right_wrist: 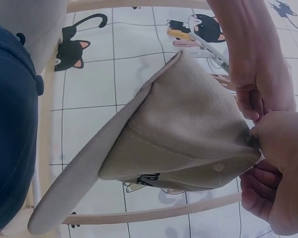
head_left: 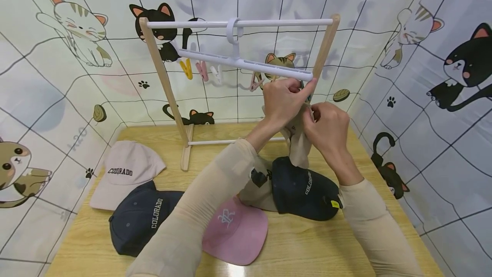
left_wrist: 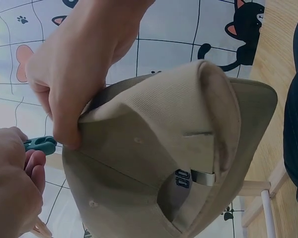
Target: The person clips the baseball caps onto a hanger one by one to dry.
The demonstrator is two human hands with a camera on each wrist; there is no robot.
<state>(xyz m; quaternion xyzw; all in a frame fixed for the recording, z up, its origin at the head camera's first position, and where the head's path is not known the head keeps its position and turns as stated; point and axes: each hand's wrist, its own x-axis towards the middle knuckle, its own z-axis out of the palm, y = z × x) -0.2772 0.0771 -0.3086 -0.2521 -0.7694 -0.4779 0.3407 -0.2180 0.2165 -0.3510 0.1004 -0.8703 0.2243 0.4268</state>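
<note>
A beige cap [right_wrist: 188,129] hangs below the right end of a white hanger [head_left: 246,64]. My right hand [head_left: 328,127] pinches the cap's crown; in the left wrist view that hand [left_wrist: 79,74] comes from above, and the cap's inside and back strap with a metal buckle [left_wrist: 202,177] show. My left hand [head_left: 282,99] is just under the hanger's end, holding a teal clothespin [left_wrist: 40,145] between thumb and fingers, close beside the cap's crown. Whether the clothespin touches the cap is hard to tell.
Yellow [head_left: 186,69], pink [head_left: 201,71] and white [head_left: 216,74] clothespins hang from the hanger, which hooks on a wooden rack [head_left: 161,72]. On the table [head_left: 307,247] lie a pale cap [head_left: 130,170], navy caps [head_left: 142,217] [head_left: 303,189], and a pink cap [head_left: 238,234].
</note>
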